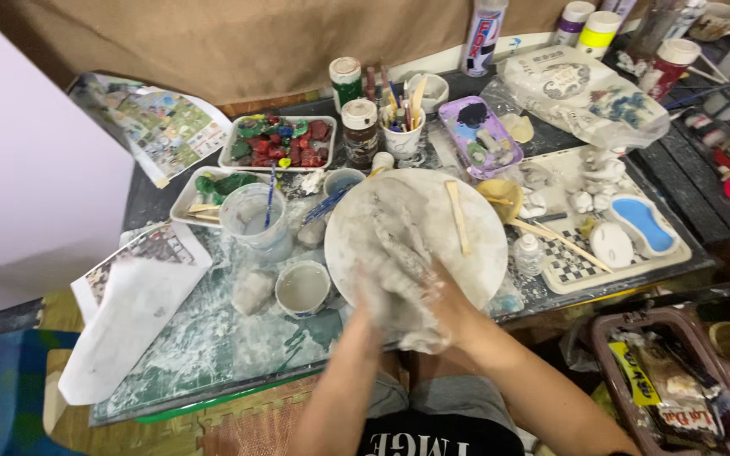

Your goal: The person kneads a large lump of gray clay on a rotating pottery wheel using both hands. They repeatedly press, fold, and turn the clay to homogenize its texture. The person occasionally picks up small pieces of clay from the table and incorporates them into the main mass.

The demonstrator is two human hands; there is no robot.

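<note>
Messy craft table (213, 355) — both hands working.
Left hand (373, 308) and right hand (445, 304) are squeezing a grey clay lump (403, 291) together over the round board (483, 253).

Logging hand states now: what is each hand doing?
Left hand: blurred, on grey clay lump; grip cannot be told.
Right hand: the same.

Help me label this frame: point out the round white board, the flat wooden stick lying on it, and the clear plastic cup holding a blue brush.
Round white board (483, 245), head view, bare right part.
Flat wooden stick (458, 217), head view, mid-length.
Clear plastic cup (251, 224), head view, side wall.
</note>
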